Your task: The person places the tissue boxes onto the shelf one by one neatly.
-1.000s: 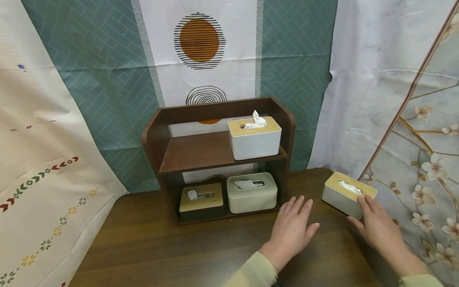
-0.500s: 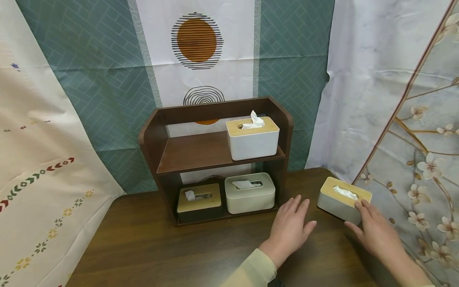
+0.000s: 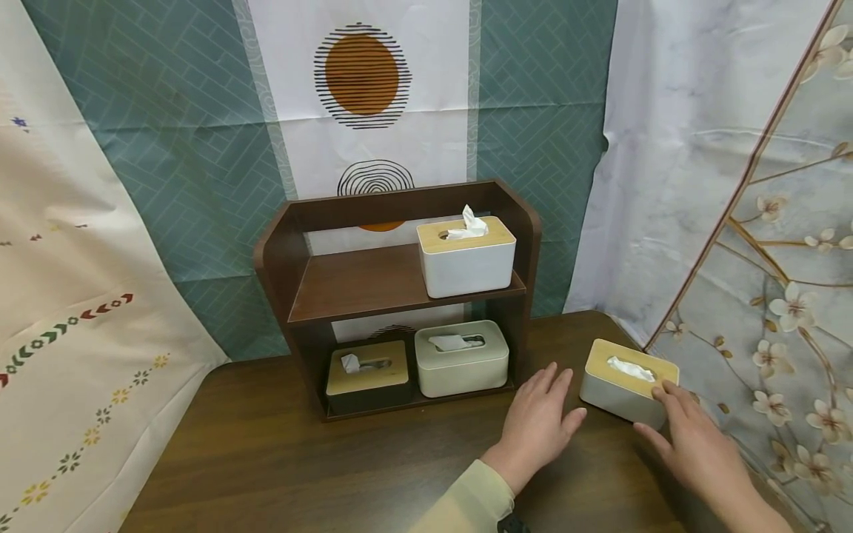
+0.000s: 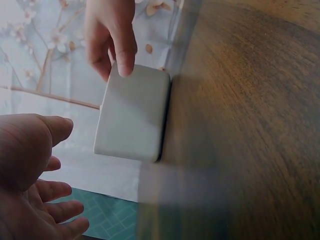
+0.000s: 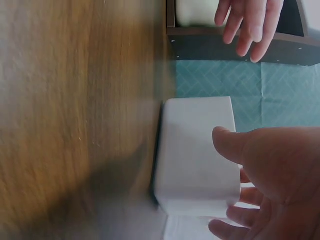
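A white tissue box [image 3: 616, 396] with a light wooden lid stands at an angle on the dark wooden table, right of the shelf. My right hand [image 3: 703, 444] holds its near right end. In the left wrist view the thumb of my right hand [image 4: 111, 22] lies on the box's front side [image 4: 132, 117], with the other fingers behind. My left hand [image 3: 533, 422] hovers left of the box, apart from it, its fingers spread and holding nothing. The right wrist view shows the box [image 5: 195, 150] upright, with a dark shadow line along its base.
A brown two-tier shelf [image 3: 346, 285] stands at the back. Its upper tier bears a white tissue box [image 3: 466, 270]; below are a dark one with a wooden lid [image 3: 368, 374] and a cream one [image 3: 463, 374]. Flowered cloth [image 3: 786, 355] hangs at the right.
The tissue box has slid a little left and towards me, together with my right hand. My left hand stays nearly in place. The whole head view has shifted slightly.
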The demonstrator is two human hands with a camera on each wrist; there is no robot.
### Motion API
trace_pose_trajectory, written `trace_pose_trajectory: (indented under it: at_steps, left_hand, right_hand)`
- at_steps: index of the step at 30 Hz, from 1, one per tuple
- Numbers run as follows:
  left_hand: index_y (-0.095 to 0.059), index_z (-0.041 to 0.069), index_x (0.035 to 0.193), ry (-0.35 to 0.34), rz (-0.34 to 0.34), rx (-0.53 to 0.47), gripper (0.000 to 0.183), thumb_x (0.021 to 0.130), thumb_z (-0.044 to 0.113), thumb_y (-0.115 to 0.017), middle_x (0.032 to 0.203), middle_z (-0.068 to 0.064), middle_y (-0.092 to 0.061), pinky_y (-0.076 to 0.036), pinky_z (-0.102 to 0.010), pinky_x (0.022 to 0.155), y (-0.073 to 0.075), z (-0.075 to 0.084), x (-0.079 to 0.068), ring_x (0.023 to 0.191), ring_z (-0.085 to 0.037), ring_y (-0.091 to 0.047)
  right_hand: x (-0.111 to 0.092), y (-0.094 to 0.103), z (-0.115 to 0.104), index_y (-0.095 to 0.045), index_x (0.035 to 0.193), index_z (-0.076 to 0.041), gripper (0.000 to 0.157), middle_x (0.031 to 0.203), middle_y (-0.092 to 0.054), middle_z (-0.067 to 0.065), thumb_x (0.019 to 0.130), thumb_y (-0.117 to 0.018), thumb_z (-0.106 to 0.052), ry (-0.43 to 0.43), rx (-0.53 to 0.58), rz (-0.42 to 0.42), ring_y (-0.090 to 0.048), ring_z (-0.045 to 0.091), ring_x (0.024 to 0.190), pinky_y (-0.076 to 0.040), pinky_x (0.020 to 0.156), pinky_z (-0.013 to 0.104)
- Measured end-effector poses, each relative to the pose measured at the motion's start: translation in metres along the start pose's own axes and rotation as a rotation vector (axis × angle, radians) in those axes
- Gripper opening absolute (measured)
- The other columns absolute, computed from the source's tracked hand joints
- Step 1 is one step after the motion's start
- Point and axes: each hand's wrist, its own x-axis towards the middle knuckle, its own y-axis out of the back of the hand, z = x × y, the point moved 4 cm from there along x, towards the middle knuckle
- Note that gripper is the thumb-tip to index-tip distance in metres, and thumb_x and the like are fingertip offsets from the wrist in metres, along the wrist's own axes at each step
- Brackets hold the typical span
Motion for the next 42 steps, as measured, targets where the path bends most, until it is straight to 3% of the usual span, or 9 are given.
trace_pose_trajectory:
  at_steps: [6,11,19,29,35,42]
  left_hand:
    - [-0.053,0.020,0.165,0.021,-0.011,-0.012,0.064,0.110,0.050,-0.067,0.169,-0.004,-0.049,-0.044,-0.038,0.122,-0.002,-0.001,0.000,0.153,-0.019,-0.050]
    - [-0.052,0.022,0.165,0.030,-0.021,-0.020,0.065,0.109,0.051,-0.068,0.169,-0.002,-0.050,-0.044,-0.038,0.121,-0.003,0.000,0.001,0.153,-0.019,-0.050]
    - [-0.050,0.020,0.166,0.013,-0.034,-0.030,0.065,0.110,0.049,-0.068,0.165,-0.004,-0.054,-0.043,-0.037,0.122,-0.007,0.000,0.001,0.151,-0.020,-0.052]
    - [-0.050,0.019,0.166,-0.014,-0.059,-0.014,0.066,0.110,0.050,-0.068,0.162,-0.001,-0.058,-0.044,-0.034,0.121,-0.012,0.003,0.002,0.149,-0.015,-0.054]
    - [-0.053,0.019,0.164,-0.031,-0.058,0.009,0.064,0.110,0.049,-0.068,0.157,0.002,-0.062,-0.044,-0.030,0.120,-0.014,0.006,0.002,0.145,-0.012,-0.057]
    - [-0.054,0.021,0.163,-0.044,-0.060,0.007,0.063,0.109,0.049,-0.069,0.154,0.008,-0.064,-0.044,-0.030,0.119,-0.017,0.008,0.002,0.143,-0.009,-0.058]
  right_hand:
    - [-0.007,0.000,-0.008,-0.057,0.141,0.014,0.071,0.148,-0.049,0.039,0.092,-0.092,-0.023,0.007,0.020,0.001,-0.053,0.063,0.129,-0.049,0.087,0.078]
    - [-0.013,0.001,-0.014,-0.059,0.139,0.012,0.069,0.148,-0.051,0.037,0.090,-0.093,-0.022,0.018,0.029,0.016,-0.055,0.061,0.129,-0.051,0.082,0.078]
    - [-0.019,0.000,-0.020,-0.060,0.140,0.011,0.066,0.154,-0.049,0.037,0.096,-0.089,-0.028,-0.019,0.042,-0.043,-0.052,0.060,0.134,-0.050,0.085,0.078]
    - [-0.021,0.001,-0.016,-0.057,0.149,0.003,0.069,0.157,-0.044,0.040,0.097,-0.088,-0.030,-0.065,0.061,-0.051,-0.056,0.066,0.124,-0.051,0.074,0.078]
    - [-0.021,0.001,-0.010,-0.052,0.155,0.002,0.072,0.154,-0.043,0.047,0.102,-0.083,-0.036,-0.113,0.055,-0.081,-0.052,0.072,0.125,-0.046,0.083,0.083]
    - [-0.024,0.000,-0.007,-0.052,0.155,0.002,0.070,0.149,-0.050,0.046,0.103,-0.081,-0.036,-0.111,0.059,-0.073,-0.055,0.069,0.124,-0.046,0.085,0.082]
